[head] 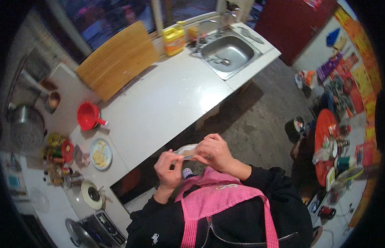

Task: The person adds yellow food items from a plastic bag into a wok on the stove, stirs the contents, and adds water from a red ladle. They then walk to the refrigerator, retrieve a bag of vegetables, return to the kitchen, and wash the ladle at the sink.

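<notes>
My left hand (169, 171) pinches one end of a thin, pale bluish strip (188, 157) between thumb and forefinger. The fingers of my right hand (215, 152) close on the strip's other end, so it spans the short gap between both hands. What the strip is made of is too small to tell. Both hands are in front of the pink checked apron (208, 198), just off the front edge of the white countertop (158, 102). Behind the fingers and below them shows a white, partly hidden object (187, 149).
A steel sink (228, 52), yellow jug (174, 40) and leaning wooden board (118, 62) line the counter's back. To the left are a red ladle-like bowl (88, 116), a plate of pale yellow food (101, 154) and a stove (102, 229). A cluttered red round table (324, 145) stands right.
</notes>
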### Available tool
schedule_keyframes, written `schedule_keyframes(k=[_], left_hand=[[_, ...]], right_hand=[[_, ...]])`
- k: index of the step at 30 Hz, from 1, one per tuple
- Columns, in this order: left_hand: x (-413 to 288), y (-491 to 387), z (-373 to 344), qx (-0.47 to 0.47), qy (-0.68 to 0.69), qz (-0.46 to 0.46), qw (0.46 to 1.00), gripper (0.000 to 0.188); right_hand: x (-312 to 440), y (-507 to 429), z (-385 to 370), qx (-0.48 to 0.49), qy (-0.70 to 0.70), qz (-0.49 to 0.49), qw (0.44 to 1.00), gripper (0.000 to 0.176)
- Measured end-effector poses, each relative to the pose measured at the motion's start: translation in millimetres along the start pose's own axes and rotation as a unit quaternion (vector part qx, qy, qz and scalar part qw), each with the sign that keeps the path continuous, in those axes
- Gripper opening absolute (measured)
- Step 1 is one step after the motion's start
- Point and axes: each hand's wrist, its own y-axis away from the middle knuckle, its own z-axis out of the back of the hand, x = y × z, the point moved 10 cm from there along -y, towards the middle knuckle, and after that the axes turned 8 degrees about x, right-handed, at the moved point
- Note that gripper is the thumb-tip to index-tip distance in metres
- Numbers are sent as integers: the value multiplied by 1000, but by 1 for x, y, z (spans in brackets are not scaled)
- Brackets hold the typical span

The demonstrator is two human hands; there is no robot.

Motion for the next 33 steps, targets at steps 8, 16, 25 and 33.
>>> schedule_keyframes(k=[8, 16, 25, 33], left_hand=[[-56, -82, -151, 95, 128, -41, 986, 6], [-127, -173, -373, 141, 236, -33, 961, 4], [-135, -321, -574, 176, 278, -8, 944, 5], [-125, -534, -795, 249, 464, 52, 849, 7]], right_hand=[[-90, 99, 158, -94, 97, -57, 989, 13], [-217, 247, 339, -163, 138, -173, 962, 11], [-396, 280, 481, -195, 135, -221, 946, 11], [-635, 243, 637, -302, -61, -269, 913, 11]])
